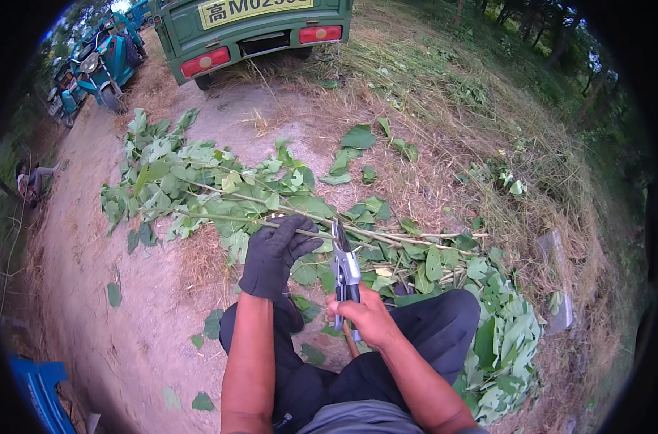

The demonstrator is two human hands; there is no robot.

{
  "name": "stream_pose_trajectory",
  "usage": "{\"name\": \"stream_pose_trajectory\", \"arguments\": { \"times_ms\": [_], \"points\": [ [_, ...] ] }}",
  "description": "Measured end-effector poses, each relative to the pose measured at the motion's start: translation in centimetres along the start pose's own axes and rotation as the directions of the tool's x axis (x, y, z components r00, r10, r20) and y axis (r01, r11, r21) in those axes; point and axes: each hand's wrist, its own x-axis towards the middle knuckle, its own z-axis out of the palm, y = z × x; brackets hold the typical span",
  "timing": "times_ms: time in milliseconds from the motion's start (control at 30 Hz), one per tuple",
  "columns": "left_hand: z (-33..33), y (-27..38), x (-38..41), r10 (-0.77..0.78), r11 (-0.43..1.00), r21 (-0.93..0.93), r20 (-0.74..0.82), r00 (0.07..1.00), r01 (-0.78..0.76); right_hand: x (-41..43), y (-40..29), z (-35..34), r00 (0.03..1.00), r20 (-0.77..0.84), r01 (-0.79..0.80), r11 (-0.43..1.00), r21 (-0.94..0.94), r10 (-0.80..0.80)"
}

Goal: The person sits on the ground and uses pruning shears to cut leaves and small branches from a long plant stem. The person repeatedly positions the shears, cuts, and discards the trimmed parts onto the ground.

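Note:
My left hand (277, 252), in a dark work glove, grips a thin green leafy stem (220, 217) between thumb and fingers. My bare right hand (361, 312) is closed around the handles of silver pruning shears (346, 266). The blades point away from me and meet the stem just right of my gloved fingers; whether they have cut through cannot be made out. Beyond my hands, longer cut branches (302, 210) lie across a heap of broad green leaves (166, 173). A pile of stripped leaves (505, 347) lies by my right knee.
A green cargo vehicle (253, 32) with red tail lights stands ahead. Blue three-wheelers (104, 68) are parked at the far left, and a person (33, 182) sits at the left verge. A blue panel (41, 393) is at lower left; a stone slab (559, 282) lies in dry grass at right.

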Motion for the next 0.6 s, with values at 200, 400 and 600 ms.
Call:
{"name": "stream_pose_trajectory", "arguments": {
  "times_ms": [200,400,600],
  "points": [
    [-0.1,0.9,-0.2,0.076,0.996,0.055,-0.089,0.993,-0.072,-0.4,-0.4,-1.2,0.995,-0.103,0.000,1.000,-0.026,-0.003],
    [-1.5,1.1,0.2,0.220,0.968,-0.086,-0.150,0.964,-0.235,-1.0,-0.8,-2.2,0.985,-0.170,-0.029,0.999,-0.026,0.024],
    [-0.5,1.7,-0.3,0.144,0.989,0.001,-0.222,0.964,-0.148,-1.3,-0.9,-3.2,0.979,-0.202,-0.029,0.990,-0.137,0.000]
  ]
}}
